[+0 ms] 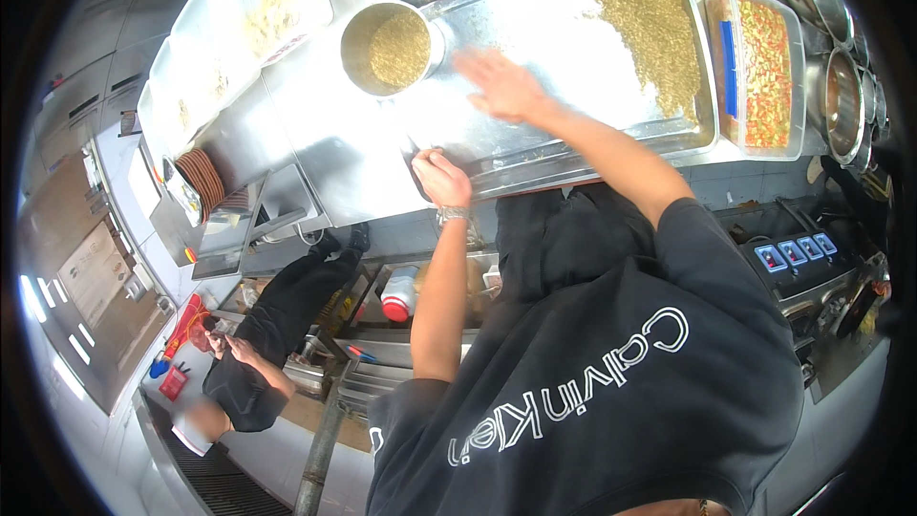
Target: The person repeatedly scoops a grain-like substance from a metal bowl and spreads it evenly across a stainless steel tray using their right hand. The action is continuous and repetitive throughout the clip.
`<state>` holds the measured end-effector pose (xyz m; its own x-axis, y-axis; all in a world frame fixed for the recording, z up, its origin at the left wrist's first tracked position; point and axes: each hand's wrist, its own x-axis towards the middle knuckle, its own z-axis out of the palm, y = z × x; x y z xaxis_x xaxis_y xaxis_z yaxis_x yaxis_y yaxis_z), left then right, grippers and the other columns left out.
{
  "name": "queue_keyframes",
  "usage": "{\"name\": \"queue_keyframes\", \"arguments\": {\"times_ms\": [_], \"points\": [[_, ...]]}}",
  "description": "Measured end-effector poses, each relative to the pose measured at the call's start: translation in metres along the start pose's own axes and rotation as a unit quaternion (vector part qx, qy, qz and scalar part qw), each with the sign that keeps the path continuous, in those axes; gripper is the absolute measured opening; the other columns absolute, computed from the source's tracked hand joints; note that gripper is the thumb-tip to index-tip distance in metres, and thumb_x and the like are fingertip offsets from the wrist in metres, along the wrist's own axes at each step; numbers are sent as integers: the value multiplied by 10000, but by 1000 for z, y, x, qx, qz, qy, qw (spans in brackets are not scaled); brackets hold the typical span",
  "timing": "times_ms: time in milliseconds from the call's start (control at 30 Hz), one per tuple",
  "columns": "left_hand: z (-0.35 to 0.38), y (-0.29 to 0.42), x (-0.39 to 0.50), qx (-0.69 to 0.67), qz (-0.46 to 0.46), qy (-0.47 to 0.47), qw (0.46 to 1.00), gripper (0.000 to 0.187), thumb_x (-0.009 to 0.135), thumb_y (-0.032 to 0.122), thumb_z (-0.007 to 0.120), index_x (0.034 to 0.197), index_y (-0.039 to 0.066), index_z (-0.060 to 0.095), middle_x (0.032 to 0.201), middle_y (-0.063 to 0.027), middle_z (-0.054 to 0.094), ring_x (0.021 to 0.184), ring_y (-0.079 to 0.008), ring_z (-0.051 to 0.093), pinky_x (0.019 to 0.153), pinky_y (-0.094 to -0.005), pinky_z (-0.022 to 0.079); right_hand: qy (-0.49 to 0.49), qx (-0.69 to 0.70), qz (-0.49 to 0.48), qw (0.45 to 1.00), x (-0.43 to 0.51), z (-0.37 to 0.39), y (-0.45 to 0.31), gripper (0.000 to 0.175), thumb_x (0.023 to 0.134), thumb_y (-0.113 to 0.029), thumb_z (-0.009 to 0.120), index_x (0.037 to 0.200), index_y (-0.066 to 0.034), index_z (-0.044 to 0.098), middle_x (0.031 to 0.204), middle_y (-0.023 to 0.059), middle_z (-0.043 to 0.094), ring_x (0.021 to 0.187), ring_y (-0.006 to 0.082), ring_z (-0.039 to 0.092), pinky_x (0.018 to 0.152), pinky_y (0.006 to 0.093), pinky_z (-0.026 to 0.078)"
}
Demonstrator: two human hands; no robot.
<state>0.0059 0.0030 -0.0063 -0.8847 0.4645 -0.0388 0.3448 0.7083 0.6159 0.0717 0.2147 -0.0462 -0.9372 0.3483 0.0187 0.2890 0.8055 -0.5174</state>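
A large shallow metal tray lies before me, with a layer of golden-brown, grain-like bits across its far right part. My left hand, with a metal-banded watch at the wrist, grips the tray's near left corner. Over the tray's left part is my right hand, blurred, palm down, fingers extended and holding nothing. Whether it touches the tray surface cannot be made out. Just left of those fingers stands a round metal pot, partly filled with similar golden bits.
Right of the tray sits a clear plastic container of diced red and pale green pieces, beside several metal bowls. White plastic bins line the counter's left. A co-worker in dark clothes stands at lower left, hands together.
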Motion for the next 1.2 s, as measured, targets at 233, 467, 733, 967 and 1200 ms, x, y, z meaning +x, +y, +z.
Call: {"name": "queue_keyframes", "arguments": {"times_ms": [233, 467, 733, 967, 1200], "points": [[3, -3, 2, 3, 29, 12, 1000, 170, 990, 133, 431, 981, -22, 502, 931, -199, 611, 891, -371, 585, 822, -443, 452, 103, -140, 242, 955, -31, -56, 92, 748, 966, -407, 492, 1511, 44, 248, 1573, 192, 296, 1477, 331, 228, 1218, 438, 165], [-1, 2, 5, -1, 16, -11, 1000, 181, 980, 117, 436, 994, -37, 531, 975, -239, 578, 965, -424, 543, 864, -495, 420, 103, 47, 145, 983, 27, -38, 15, 696, 954, -368, 522, 1478, 47, 328, 1549, 188, 341, 1466, 328, 251, 1200, 435, 214], [-2, 3, 4, 30, 13, -30, 999, 199, 983, 133, 444, 1003, -36, 547, 980, -241, 571, 958, -431, 540, 865, -491, 425, 51, -80, 43, 995, 51, -10, 13, 700, 970, -418, 487, 1495, 16, 327, 1599, 135, 273, 1487, 281, 221, 1211, 423, 185], [-2, -1, 3, 30, 6, -30, 999, 221, 989, 152, 444, 1019, -39, 552, 1007, -245, 577, 981, -429, 544, 867, -494, 435, 90, -91, 154, 980, 32, -37, 81, 741, 978, -465, 457, 1513, 19, 285, 1619, 145, 213, 1503, 276, 182, 1222, 417, 157], [-3, 4, 5, 27, -9, -44, 999, 239, 987, 158, 438, 1038, -43, 557, 1021, -255, 585, 994, -429, 543, 876, -495, 435, 192, -147, 290, 926, 10, -67, 115, 729, 929, -377, 553, 1485, 33, 320, 1591, 195, 256, 1481, 308, 234, 1206, 431, 206]]}}
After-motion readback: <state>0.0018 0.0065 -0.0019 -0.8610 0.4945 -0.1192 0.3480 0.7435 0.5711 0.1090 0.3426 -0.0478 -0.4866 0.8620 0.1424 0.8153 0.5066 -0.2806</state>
